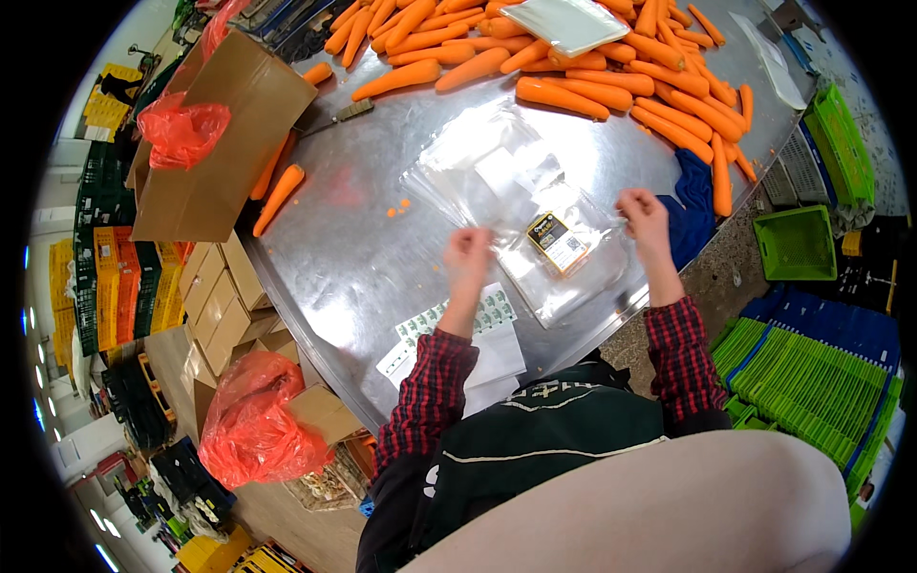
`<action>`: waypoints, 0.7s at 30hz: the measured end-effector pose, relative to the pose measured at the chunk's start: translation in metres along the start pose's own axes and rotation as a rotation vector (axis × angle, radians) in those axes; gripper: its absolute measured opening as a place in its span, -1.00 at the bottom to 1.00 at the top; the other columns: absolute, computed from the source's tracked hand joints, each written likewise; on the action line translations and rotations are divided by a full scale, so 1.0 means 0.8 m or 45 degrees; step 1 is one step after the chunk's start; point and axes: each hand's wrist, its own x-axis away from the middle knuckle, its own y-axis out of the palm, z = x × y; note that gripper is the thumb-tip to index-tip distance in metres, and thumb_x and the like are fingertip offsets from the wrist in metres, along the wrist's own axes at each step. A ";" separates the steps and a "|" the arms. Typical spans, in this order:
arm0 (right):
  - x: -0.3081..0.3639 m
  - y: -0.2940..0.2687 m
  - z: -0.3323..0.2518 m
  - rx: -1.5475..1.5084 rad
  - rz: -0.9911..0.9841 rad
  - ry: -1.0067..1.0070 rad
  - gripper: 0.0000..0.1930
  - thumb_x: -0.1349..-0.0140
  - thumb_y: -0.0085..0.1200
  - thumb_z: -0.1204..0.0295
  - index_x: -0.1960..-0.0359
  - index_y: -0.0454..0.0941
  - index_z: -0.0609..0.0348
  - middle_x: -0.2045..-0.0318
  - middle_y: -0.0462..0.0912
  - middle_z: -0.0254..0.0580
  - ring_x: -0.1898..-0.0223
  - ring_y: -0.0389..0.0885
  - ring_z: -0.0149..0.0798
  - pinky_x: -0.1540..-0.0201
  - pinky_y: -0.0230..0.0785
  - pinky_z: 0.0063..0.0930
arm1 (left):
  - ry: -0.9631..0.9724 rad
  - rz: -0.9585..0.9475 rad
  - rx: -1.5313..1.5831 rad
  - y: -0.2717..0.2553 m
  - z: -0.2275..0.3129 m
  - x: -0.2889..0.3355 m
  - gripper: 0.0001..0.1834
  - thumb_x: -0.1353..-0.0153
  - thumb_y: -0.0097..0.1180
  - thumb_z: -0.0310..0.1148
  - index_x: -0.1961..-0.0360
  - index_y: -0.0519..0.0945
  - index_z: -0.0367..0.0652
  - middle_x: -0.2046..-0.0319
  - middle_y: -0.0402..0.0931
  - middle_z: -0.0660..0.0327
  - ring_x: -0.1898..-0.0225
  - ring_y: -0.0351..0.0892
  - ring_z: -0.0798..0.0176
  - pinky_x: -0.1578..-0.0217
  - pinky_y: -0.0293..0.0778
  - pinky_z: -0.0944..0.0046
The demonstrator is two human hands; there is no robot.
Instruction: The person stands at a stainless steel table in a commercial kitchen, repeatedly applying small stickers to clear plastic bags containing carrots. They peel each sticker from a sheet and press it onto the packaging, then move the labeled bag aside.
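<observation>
A clear plastic bag [597,250] with a black and yellow label lies on a stack of similar clear bags [468,167], over the metal table. My left hand [468,258], slightly blurred, is closed in a pinch at the bag's left edge. At the opposite edge my right hand [646,222] has its fingers curled together, seemingly on the thin film. Just below my left hand lie white sheets with a green-printed sticker strip [495,307]. A dark blue cloth [693,212] rests beside my right hand.
Carrots [573,95] are heaped along the far side of the metal table [344,239], with a white tray [564,24] on top. A knife [355,111] lies left of them. Cardboard boxes [210,143] with red plastic stand left; green crates [812,372] are stacked right.
</observation>
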 end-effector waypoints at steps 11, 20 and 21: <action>0.021 0.076 0.073 0.730 -0.345 -0.211 -0.76 -0.03 0.14 0.68 0.21 0.50 0.30 0.37 0.64 -0.19 0.32 0.61 -0.40 0.15 0.46 -0.57 | 0.730 -0.599 -0.972 0.036 -0.002 0.059 -0.68 0.11 0.39 -0.37 0.34 0.54 -0.19 0.29 0.46 0.14 0.22 0.48 0.09 0.22 0.45 0.18; -0.025 0.014 0.049 0.775 0.059 -0.314 -0.84 -0.18 0.13 0.49 0.20 0.52 0.18 0.34 0.61 -0.25 0.40 0.57 -0.33 0.43 0.40 -0.45 | 0.440 -0.614 -0.851 0.033 -0.019 0.039 -0.85 0.01 0.32 -0.38 0.53 0.59 -0.20 0.42 0.56 0.13 0.32 0.55 0.08 0.27 0.49 0.20; -0.035 0.007 0.042 0.300 -0.051 -0.261 -0.85 -0.31 0.06 0.40 0.15 0.53 0.15 0.35 0.62 -0.35 0.40 0.53 -0.51 0.49 0.31 -0.61 | 0.300 -0.598 -0.730 0.026 -0.021 0.033 -0.86 -0.02 0.31 -0.39 0.53 0.61 -0.20 0.45 0.58 0.13 0.38 0.57 0.10 0.31 0.50 0.22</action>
